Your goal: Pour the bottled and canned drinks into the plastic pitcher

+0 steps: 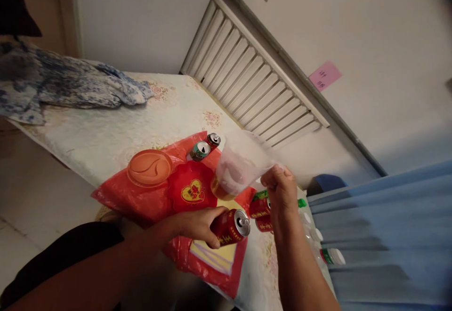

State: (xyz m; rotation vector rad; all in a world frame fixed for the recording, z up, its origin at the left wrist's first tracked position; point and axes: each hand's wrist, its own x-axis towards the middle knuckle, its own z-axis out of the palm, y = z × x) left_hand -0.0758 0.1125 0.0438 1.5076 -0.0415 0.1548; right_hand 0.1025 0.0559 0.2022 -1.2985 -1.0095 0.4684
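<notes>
My left hand (201, 228) is wrapped around a dark red drink can (229, 228) with its silver top facing up and right. A translucent plastic jug (243, 160) is tilted above the table, with some amber liquid low inside it. My right hand (280, 184) is closed on the jug's right side; whether it has a handle there is hidden. Below and left of the jug lies a red scalloped tray (180, 191) with a yellow heart emblem. Several more red cans (260, 207) stand just left of my right wrist, partly hidden by it.
A red plastic sheet (120, 195) covers part of the table, with a round orange-brown lid (150, 167) and a green can (198, 151) beside a dark can (213, 139). Bottles (332, 256) line the right edge, near a blue curtain (395, 235). A radiator (254, 71) runs behind.
</notes>
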